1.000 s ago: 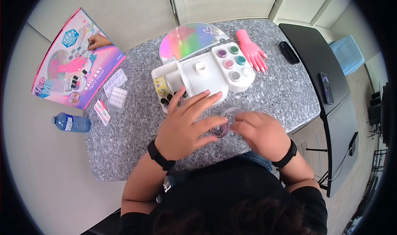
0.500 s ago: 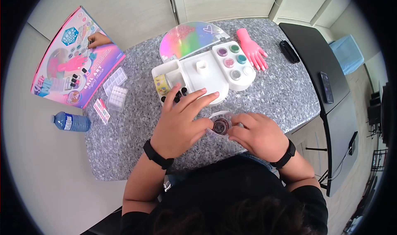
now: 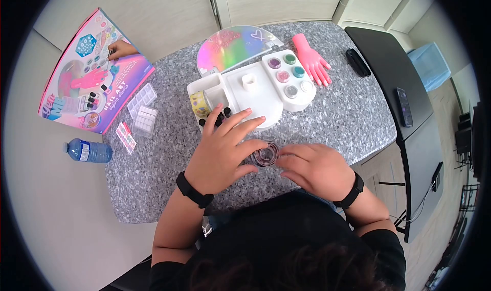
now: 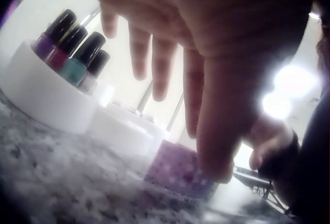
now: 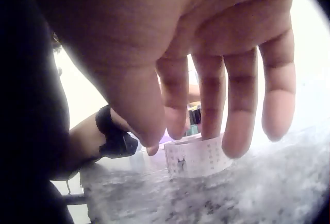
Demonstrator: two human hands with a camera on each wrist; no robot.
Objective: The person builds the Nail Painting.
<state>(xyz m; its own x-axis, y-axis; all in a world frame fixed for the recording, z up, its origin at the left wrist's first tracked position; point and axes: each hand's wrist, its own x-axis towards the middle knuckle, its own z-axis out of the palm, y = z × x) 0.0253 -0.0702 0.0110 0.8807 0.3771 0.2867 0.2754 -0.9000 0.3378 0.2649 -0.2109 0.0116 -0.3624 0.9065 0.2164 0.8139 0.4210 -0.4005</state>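
A coiled roll of patterned strip stands on its edge-side on the speckled table, between the two hands. Its outer wall looks purple and spotted in the left wrist view and pale with small marks in the right wrist view. The left hand spreads its fingers beyond the roll, with thumb and index finger at its left side. At the roll's right side, the right hand has its fingers extended downward and slightly bent; whether the fingertips touch it is unclear.
Beyond the hands stands a white tray with small bottles and glitter pots. A pink model hand lies behind right. Left are clear cases, a sticker sheet, a water bottle and a large box.
The pale, wide loop seen around the coil half a second ago now lies closer to it. Roll and right hand have shifted slightly left; the left thumb has moved away from the index finger.
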